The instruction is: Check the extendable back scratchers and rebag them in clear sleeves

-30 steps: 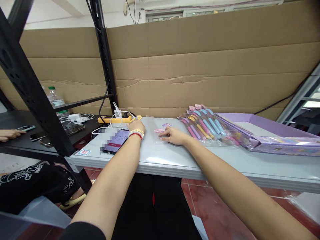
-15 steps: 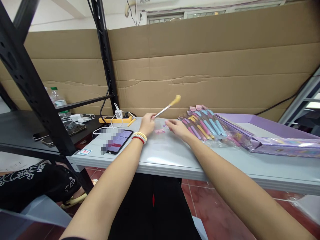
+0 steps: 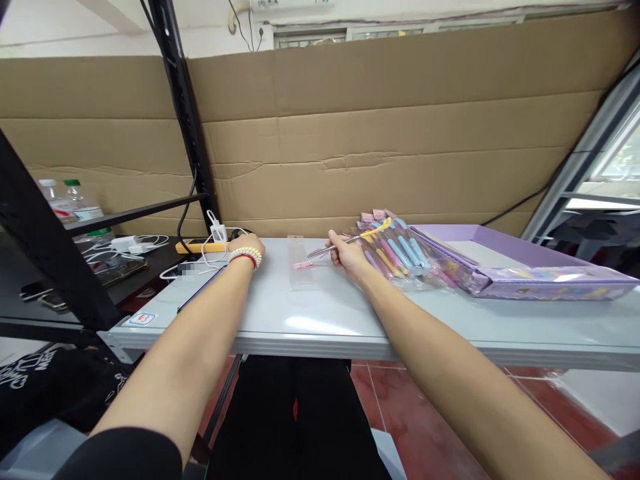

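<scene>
My right hand (image 3: 344, 256) is closed on a thin tool (image 3: 350, 241) with a metal shaft and a yellow end, held over the grey table (image 3: 320, 320). My left hand (image 3: 249, 244) rests at the table's back left, beside the yellow power strip and white cables; its fingers are hidden from view. A flat clear plastic sleeve (image 3: 301, 275) lies between my hands, with a small pink label (image 3: 303, 265) on it. Right of my right hand is a pile of wrapped pens (image 3: 400, 250) in purple, yellow, pink and blue.
A purple box (image 3: 545, 283) stands open at the right. At the left are a yellow power strip (image 3: 207, 247), a white charger (image 3: 219, 232), a phone partly under my left arm, and a black metal shelf post (image 3: 187, 120). Bottles (image 3: 80, 200) stand on the dark shelf.
My left hand has let go of the yellow-ended tool and moved left, over beside the power strip. The tool is now in my right hand. The camera view has shifted a little.
</scene>
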The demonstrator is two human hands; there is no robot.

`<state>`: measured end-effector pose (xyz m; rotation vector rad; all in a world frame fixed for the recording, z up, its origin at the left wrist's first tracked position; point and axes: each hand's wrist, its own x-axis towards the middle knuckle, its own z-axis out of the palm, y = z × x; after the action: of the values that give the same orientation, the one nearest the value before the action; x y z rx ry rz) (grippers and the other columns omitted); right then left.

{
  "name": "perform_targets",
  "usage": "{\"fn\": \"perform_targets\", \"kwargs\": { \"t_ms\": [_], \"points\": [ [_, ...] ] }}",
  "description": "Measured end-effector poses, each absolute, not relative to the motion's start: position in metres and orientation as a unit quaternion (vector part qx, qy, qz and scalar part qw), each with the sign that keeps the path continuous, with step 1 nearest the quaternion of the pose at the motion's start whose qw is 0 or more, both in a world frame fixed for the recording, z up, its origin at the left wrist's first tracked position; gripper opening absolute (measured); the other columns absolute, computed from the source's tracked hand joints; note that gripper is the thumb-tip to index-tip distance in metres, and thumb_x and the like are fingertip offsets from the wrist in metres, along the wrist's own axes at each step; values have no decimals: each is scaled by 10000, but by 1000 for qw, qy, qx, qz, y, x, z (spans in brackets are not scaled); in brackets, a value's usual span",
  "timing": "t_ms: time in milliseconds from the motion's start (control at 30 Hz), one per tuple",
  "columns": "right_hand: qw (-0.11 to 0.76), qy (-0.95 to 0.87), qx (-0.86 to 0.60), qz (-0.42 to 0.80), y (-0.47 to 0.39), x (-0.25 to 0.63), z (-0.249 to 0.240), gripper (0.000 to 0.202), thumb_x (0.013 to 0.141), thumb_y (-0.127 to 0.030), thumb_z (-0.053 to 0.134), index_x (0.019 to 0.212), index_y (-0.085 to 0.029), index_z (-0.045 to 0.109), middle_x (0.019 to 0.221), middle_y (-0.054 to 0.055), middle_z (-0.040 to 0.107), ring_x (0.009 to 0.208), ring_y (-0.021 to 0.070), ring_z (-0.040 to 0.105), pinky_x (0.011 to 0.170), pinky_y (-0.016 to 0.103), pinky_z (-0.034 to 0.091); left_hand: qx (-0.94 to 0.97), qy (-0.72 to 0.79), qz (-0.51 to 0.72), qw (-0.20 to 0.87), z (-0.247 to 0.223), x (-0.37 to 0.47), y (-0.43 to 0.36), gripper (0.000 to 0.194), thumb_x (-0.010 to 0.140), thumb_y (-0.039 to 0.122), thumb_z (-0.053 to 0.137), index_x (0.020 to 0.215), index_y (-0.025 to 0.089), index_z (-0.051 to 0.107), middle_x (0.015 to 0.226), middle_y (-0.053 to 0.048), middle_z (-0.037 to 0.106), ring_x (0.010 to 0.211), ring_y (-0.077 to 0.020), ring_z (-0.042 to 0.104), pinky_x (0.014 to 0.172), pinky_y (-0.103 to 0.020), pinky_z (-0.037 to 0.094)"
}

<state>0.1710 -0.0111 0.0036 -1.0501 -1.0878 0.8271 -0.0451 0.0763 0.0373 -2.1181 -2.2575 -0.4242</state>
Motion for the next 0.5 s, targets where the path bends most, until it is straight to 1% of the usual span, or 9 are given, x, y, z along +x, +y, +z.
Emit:
{"fn": "perform_targets", "kwargs": {
  "t_ms": [67, 133, 300, 400, 500],
  "points": [
    [646, -494, -462, 355, -10, 171, 2, 452, 717, -596, 663, 617, -169, 553, 359, -54, 425, 303, 58, 333, 324, 196, 233, -676, -729, -109, 21, 38, -52, 84, 428, 833, 168, 466, 1232, 78, 593, 1270, -228, 583, 1169, -322, 565, 908, -420, 469],
    [638, -494, -467, 362, -11, 171, 2, 450, 719, -599, 659, 631, -166, 574, 381, -46, 455, 313, 56, 350, 332, 195, 239, -679, -727, -99, 37, 38, -54, 89, 427, 853, 163, 439, 1248, 79, 581, 1293, -226, 567, 1181, -318, 557, 918, -416, 468],
    [627, -472, -460, 416, -15, 172, 7, 510, 776, -647, 563, 712, -145, 636, 478, 9, 561, 366, 64, 417, 358, 197, 265, -688, -719, -90, 49, 35, -52, 94, 419, 865, 133, 406, 1236, 85, 596, 1305, -227, 558, 1185, -303, 559, 927, -403, 473],
    [630, -465, -451, 428, -16, 172, 8, 563, 806, -677, 489, 734, -140, 646, 502, 30, 583, 381, 69, 428, 360, 198, 263, -690, -718, -86, 26, 33, -52, 97, 421, 863, 124, 414, 1243, 84, 591, 1300, -236, 562, 1195, -305, 555, 939, -418, 468],
    [634, -458, -451, 429, -15, 173, 9, 564, 836, -660, 448, 731, -139, 635, 486, 26, 568, 372, 68, 422, 356, 192, 256, -696, -713, -89, 16, 31, -51, 99, 381, 837, 127, 475, 1180, 84, 635, 1235, -250, 603, 1153, -321, 585, 910, -427, 484]
  ]
}}
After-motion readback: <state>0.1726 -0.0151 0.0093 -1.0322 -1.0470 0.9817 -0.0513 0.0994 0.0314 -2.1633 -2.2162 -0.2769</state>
